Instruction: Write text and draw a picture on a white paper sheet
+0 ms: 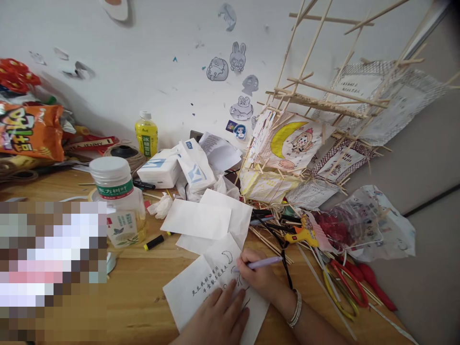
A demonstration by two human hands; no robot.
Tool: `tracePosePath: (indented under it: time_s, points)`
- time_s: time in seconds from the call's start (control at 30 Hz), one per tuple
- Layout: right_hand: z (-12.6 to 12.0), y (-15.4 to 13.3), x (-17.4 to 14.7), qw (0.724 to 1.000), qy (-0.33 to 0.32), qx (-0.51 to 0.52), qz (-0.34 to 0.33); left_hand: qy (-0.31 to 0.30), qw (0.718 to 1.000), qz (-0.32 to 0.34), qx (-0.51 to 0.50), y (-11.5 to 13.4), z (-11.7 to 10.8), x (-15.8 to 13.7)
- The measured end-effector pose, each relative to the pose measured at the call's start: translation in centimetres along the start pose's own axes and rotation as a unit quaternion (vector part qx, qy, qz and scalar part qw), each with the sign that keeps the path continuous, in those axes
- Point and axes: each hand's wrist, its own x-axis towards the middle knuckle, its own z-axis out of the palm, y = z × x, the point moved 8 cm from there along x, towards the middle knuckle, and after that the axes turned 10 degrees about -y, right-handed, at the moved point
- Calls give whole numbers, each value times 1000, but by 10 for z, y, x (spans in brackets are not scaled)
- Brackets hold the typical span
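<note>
A white sheet of paper (190,275) lies on the wooden table, with two lines of handwritten characters and a small outlined moon drawn near its top. Flat across its lower part rests my left hand (217,316), fingers spread and pressing on the paper. My right hand (257,275) grips a light purple pen (266,262), its tip on the sheet beside some drawn curved strokes. Part of the drawing is hidden under my fingers. Just above lie a blank folded paper (197,219) and another white sheet (240,215).
A stick frame (330,96) with decorated paper panels leans at the right. Below it are a yellow glue gun (302,235) and red-handled scissors (350,282). A plastic jar (115,191), tissue packs (160,168), a yellow drink bottle (146,134) and a black marker (154,242) stand or lie leftward.
</note>
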Motion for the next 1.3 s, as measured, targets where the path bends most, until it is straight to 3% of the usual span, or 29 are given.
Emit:
tracePosePath:
  time_s: [0.23,1.3]
  points:
    - [1,5,-1,996,-9,75,37,15,1000,-1,2,0,-1,0]
    - [-6,1,-2,998,46,13,35,19,1000,0,2,-1,0,-1]
